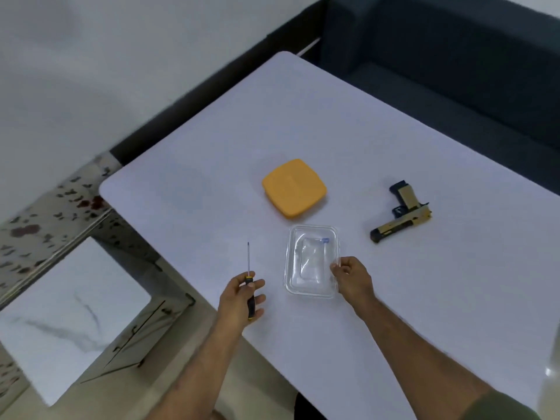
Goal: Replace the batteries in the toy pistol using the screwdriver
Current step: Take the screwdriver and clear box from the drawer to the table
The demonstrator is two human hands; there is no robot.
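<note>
A tan and black toy pistol [401, 213] lies on its side at the right of the white table [212, 165], apart from both hands. My left hand [241, 300] grips the black and yellow handle of a screwdriver [248, 269], whose thin shaft points away from me. My right hand [351, 278] pinches the right rim of a clear plastic container [312, 260] that sits near the front of the table. A small bluish item lies in the container's far corner; I cannot tell what it is. No batteries are plainly visible.
An orange lid [294, 188] lies flat beyond the clear container. A dark sofa [454, 71] stands behind the table at the upper right. To the left, below the table edge, is a white marble-patterned low surface [66, 310].
</note>
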